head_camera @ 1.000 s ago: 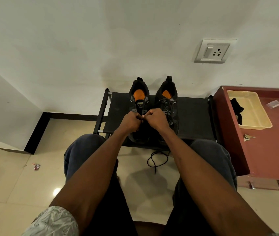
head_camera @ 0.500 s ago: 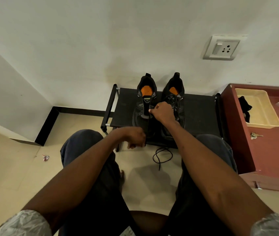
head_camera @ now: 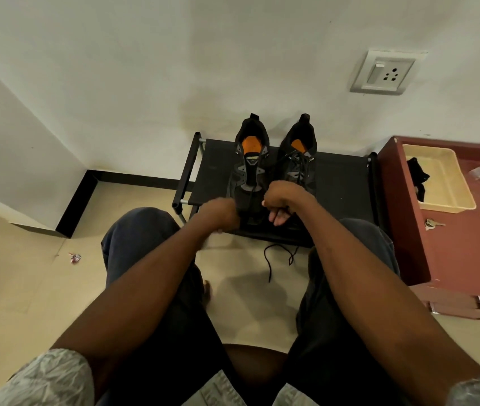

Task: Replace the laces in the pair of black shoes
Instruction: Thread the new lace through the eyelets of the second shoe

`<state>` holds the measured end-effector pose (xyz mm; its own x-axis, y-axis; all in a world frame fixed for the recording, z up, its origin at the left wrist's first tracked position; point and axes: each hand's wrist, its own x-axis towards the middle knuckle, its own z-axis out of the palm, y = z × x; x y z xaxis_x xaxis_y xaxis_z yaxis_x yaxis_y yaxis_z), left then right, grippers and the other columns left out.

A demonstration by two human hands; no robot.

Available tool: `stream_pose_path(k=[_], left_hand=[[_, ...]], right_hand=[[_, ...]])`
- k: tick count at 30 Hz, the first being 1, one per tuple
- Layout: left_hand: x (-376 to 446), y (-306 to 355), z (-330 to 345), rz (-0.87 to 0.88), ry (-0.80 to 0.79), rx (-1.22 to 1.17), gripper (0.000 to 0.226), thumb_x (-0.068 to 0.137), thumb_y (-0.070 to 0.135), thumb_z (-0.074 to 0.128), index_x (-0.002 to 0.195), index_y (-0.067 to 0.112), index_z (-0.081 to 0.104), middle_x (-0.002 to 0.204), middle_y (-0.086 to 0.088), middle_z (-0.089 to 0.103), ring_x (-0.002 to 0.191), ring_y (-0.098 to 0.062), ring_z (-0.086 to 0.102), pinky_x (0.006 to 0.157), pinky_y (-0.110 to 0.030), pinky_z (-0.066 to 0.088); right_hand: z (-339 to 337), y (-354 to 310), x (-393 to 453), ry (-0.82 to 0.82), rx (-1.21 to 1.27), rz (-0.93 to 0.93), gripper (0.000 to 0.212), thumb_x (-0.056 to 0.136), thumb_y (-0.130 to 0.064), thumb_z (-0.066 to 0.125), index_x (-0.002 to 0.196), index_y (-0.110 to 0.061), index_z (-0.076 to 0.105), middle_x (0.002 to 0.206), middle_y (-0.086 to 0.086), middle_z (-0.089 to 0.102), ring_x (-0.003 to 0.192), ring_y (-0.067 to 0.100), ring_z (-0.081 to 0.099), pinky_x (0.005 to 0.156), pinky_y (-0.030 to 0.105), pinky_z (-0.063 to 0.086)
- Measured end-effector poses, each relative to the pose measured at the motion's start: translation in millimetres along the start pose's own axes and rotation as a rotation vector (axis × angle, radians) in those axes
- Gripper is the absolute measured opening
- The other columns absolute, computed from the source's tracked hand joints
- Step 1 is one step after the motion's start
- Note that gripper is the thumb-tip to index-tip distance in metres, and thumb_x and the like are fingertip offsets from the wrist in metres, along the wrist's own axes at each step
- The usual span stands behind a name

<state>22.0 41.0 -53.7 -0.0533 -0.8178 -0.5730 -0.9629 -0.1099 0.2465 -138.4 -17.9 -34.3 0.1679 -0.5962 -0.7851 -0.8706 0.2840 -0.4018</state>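
Both hands hover at the left shoe's [head_camera: 247, 177] toe; left hand [head_camera: 221, 213] blurred, grip unreadable; right hand [head_camera: 281, 200] curled, contents unclear; the shoe is black, orange-lined, unlaced, on a black rack [head_camera: 341, 186]; the right shoe [head_camera: 298, 162] stays laced; a loose lace [head_camera: 277, 257] lies on the floor.

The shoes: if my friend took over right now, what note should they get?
Left hand: blurred at the left shoe's toe; grip unclear.
Right hand: fingers curled at the same toe; anything held is hidden.
Both shoes sit on the black rack. Left shoe: upper eyelets bare. Right shoe: still laced.
One loose lace lies on the floor below.
Left to do: lace the left shoe, then redo the right.
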Motion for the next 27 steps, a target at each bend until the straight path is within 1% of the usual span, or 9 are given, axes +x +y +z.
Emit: stream_pose_path(k=[2,4,8,11,13,17,19,22,27], left_hand=[[5.3,4.4,-9.6,0.010,0.249,-0.238,0.013,0.096,0.022,0.058,0.091,0.010,0.061,0.085,-0.007,0.065,0.075,-0.019,0.063,0.069,-0.032,0.053],[9.5,12.8,-13.1,0.035,0.314,-0.416,0.014,0.097,0.023,0.057,0.091,0.011,0.060,0.086,-0.007,0.064,0.081,-0.022,0.063,0.076,-0.036,0.053],[16.6,24.2,-9.8,0.062,0.322,-0.384,0.012,0.094,0.026,0.065,0.091,0.017,0.057,0.088,-0.002,0.061,0.083,-0.018,0.060,0.077,-0.034,0.050],[22.5,26.0,-4.7,0.060,0.344,-0.331,0.011,0.094,0.025,0.064,0.095,0.015,0.059,0.089,-0.003,0.063,0.083,-0.019,0.061,0.078,-0.036,0.053],[25.1,28.4,-5.1,0.051,0.316,-0.345,0.010,0.095,0.022,0.061,0.091,0.013,0.060,0.084,-0.004,0.062,0.084,-0.022,0.063,0.077,-0.037,0.054],[28.5,29.3,-11.3,0.023,0.261,-0.382,0.014,0.093,0.018,0.057,0.091,0.007,0.064,0.081,-0.005,0.062,0.082,-0.026,0.065,0.074,-0.037,0.055],[26.2,28.0,-12.0,0.035,0.233,-0.362,0.015,0.092,0.018,0.056,0.094,0.005,0.064,0.083,-0.008,0.064,0.082,-0.027,0.065,0.069,-0.034,0.053],[19.8,25.6,-13.3,0.077,0.131,-0.274,0.012,0.093,0.016,0.055,0.093,0.007,0.063,0.085,-0.009,0.065,0.077,-0.023,0.064,0.064,-0.030,0.051],[5.9,21.0,-1.5,0.159,-0.286,0.108,0.019,0.096,0.021,0.058,0.079,0.014,0.061,0.075,-0.003,0.062,0.062,-0.011,0.057,0.058,-0.022,0.046]], right_hand=[[-2.2,-0.3,-10.8,-0.302,-0.014,-0.056,0.022,0.105,-0.015,0.045,0.119,-0.001,0.055,0.098,0.017,0.073,0.091,0.030,0.070,0.082,0.041,0.057],[-7.5,-1.0,-19.9,-0.479,-0.004,-0.147,0.022,0.104,-0.014,0.047,0.115,-0.001,0.061,0.103,0.016,0.074,0.099,0.030,0.069,0.086,0.042,0.056],[-17.1,1.4,-22.9,-0.370,-0.162,-0.081,0.021,0.104,-0.016,0.049,0.104,0.000,0.062,0.088,0.015,0.075,0.077,0.024,0.074,0.079,0.037,0.059],[-15.7,5.3,-19.4,-0.380,-0.154,-0.005,0.022,0.102,-0.021,0.055,0.107,-0.001,0.063,0.093,0.016,0.073,0.078,0.026,0.073,0.074,0.037,0.061],[-16.3,2.9,-16.0,-0.218,-0.133,-0.036,0.020,0.101,-0.023,0.057,0.104,-0.005,0.065,0.097,0.015,0.071,0.079,0.025,0.071,0.069,0.034,0.061],[-13.4,-6.7,10.4,0.486,-0.188,-0.314,0.025,0.099,-0.028,0.059,0.092,-0.004,0.059,0.082,0.011,0.062,0.081,0.030,0.063,0.062,0.035,0.046],[-5.4,-5.1,23.2,0.547,-0.012,-0.330,0.031,0.096,-0.037,0.062,0.087,-0.008,0.054,0.075,0.004,0.053,0.078,0.027,0.058,0.062,0.033,0.038],[3.4,-2.1,35.6,0.610,-0.008,-0.335,0.031,0.092,-0.036,0.068,0.090,-0.009,0.054,0.084,0.007,0.058,0.080,0.026,0.057,0.067,0.035,0.044],[0.0,1.5,45.1,0.642,0.082,-0.318,0.035,0.087,-0.034,0.075,0.079,-0.010,0.050,0.081,0.009,0.059,0.074,0.027,0.058,0.057,0.032,0.040]])
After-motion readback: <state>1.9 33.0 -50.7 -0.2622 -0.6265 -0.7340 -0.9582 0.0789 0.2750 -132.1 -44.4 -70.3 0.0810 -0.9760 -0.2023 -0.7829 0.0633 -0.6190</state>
